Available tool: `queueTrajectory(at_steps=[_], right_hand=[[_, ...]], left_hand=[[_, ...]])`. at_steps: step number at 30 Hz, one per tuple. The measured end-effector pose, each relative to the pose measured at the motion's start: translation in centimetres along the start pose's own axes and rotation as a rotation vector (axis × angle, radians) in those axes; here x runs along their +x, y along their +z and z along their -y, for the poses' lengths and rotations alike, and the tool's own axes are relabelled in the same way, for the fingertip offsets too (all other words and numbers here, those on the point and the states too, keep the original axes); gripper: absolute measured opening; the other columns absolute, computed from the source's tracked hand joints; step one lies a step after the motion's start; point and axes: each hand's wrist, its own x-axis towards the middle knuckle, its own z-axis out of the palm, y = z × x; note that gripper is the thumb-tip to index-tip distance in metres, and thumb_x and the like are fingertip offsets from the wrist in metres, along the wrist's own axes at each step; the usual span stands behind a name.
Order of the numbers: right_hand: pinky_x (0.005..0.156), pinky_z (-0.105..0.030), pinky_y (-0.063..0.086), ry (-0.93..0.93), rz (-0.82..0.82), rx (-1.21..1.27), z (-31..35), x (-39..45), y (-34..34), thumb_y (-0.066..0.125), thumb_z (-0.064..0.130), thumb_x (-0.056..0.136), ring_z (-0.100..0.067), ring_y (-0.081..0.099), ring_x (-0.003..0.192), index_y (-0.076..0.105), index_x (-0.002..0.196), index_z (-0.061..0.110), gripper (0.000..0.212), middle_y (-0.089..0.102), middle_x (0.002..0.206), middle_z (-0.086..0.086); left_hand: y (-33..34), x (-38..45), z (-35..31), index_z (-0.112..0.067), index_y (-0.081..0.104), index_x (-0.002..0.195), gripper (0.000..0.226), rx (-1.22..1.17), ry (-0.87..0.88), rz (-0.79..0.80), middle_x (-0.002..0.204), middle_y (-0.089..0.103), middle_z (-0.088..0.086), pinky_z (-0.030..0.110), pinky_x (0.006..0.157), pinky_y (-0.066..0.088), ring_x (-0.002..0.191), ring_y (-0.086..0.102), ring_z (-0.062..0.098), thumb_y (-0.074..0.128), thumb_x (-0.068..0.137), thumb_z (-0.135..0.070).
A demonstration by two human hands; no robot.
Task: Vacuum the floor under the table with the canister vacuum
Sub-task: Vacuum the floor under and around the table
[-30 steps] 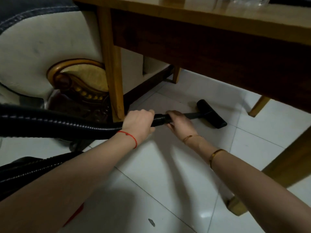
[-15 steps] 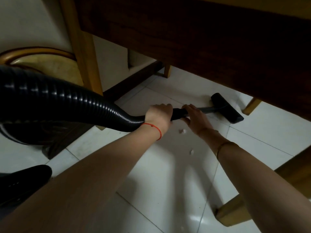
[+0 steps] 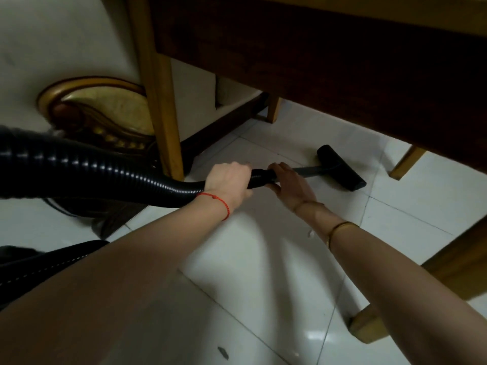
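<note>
A black ribbed vacuum hose comes in from the left and joins a short dark wand. The wand ends in a black floor nozzle lying flat on the white tiles under the wooden table. My left hand grips the hose where it meets the wand. My right hand holds the wand just ahead of it, fingers curled over the top. A small white scrap lies on the tile beside my right forearm.
Table legs stand near left, far back, right and near right. A cream sofa with a carved gold and brown armrest sits left. A dark fleck marks the near tile.
The view has shifted, so the near-left table leg and the sofa armrest show more fully. The nozzle sits a little further left on the tiles. Both hands keep their hold.
</note>
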Motion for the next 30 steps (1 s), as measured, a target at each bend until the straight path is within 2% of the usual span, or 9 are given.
queueTrajectory(at_steps=[4, 9, 14, 19, 23, 27, 30], right_hand=[[0.076, -0.036, 0.044, -0.047, -0.001, 0.042, 4.2, 0.0, 0.9, 0.051, 0.034, 0.094, -0.026, 0.052, 0.098, 0.051, 0.109, 0.013, 0.026, 0.055, 0.108, -0.008], [0.081, -0.042, 0.051, -0.092, 0.004, 0.091, 9.3, -0.2, 1.9, 0.057, 0.021, 0.09, -0.024, 0.056, 0.092, 0.051, 0.104, 0.013, 0.018, 0.055, 0.103, -0.009], [0.081, -0.037, 0.05, -0.131, -0.005, 0.087, 13.8, -1.2, 2.3, 0.058, 0.02, 0.09, -0.022, 0.054, 0.093, 0.05, 0.102, 0.013, 0.017, 0.056, 0.104, -0.008], [0.078, -0.03, 0.048, -0.134, 0.007, 0.113, 17.6, -2.4, 1.6, 0.061, 0.024, 0.089, -0.017, 0.053, 0.085, 0.049, 0.101, 0.018, 0.018, 0.054, 0.1, -0.003], [0.074, -0.026, 0.042, -0.134, 0.005, 0.113, 19.5, -3.8, 1.2, 0.061, 0.025, 0.089, -0.015, 0.051, 0.084, 0.049, 0.102, 0.018, 0.019, 0.055, 0.101, -0.003], [0.077, -0.031, 0.05, -0.108, -0.025, 0.111, 20.2, -5.3, 1.1, 0.062, 0.026, 0.088, -0.019, 0.057, 0.089, 0.049, 0.104, 0.019, 0.021, 0.057, 0.103, -0.005], [0.071, -0.035, 0.053, -0.085, -0.054, 0.064, 19.4, -6.1, 0.8, 0.061, 0.029, 0.089, -0.019, 0.058, 0.087, 0.048, 0.103, 0.019, 0.022, 0.058, 0.102, -0.004]], left_hand=[[-1.0, -2.4, 3.2, -0.014, 0.05, 0.118, 0.035, 0.034, -0.029, 0.015, 0.101, 0.065, 0.008, 0.031, 0.063, 0.044, 0.087, 0.065, 0.026, 0.059, 0.09, -0.034], [-2.1, -6.0, 6.8, -0.015, 0.051, 0.115, 0.034, 0.062, -0.051, 0.015, 0.099, 0.066, 0.006, 0.03, 0.062, 0.041, 0.086, 0.066, 0.025, 0.058, 0.09, -0.035], [-3.1, -9.6, 9.9, -0.015, 0.051, 0.116, 0.034, 0.074, -0.049, -0.007, 0.101, 0.065, 0.006, 0.03, 0.063, 0.043, 0.086, 0.066, 0.024, 0.058, 0.09, -0.036], [-5.0, -12.7, 12.1, -0.017, 0.054, 0.113, 0.033, 0.096, -0.056, -0.031, 0.096, 0.065, 0.003, 0.03, 0.061, 0.044, 0.082, 0.065, 0.023, 0.059, 0.088, -0.038], [-6.4, -14.9, 12.8, -0.017, 0.052, 0.113, 0.032, 0.111, -0.045, -0.006, 0.094, 0.065, 0.003, 0.031, 0.059, 0.042, 0.08, 0.064, 0.023, 0.058, 0.089, -0.037], [-7.0, -15.9, 12.7, -0.018, 0.052, 0.111, 0.031, 0.122, -0.013, 0.001, 0.092, 0.064, 0.002, 0.03, 0.059, 0.043, 0.079, 0.064, 0.022, 0.058, 0.088, -0.038], [-6.9, -15.4, 12.0, -0.019, 0.051, 0.112, 0.031, 0.126, 0.024, 0.002, 0.093, 0.064, 0.001, 0.03, 0.061, 0.046, 0.079, 0.065, 0.021, 0.057, 0.089, -0.039]])
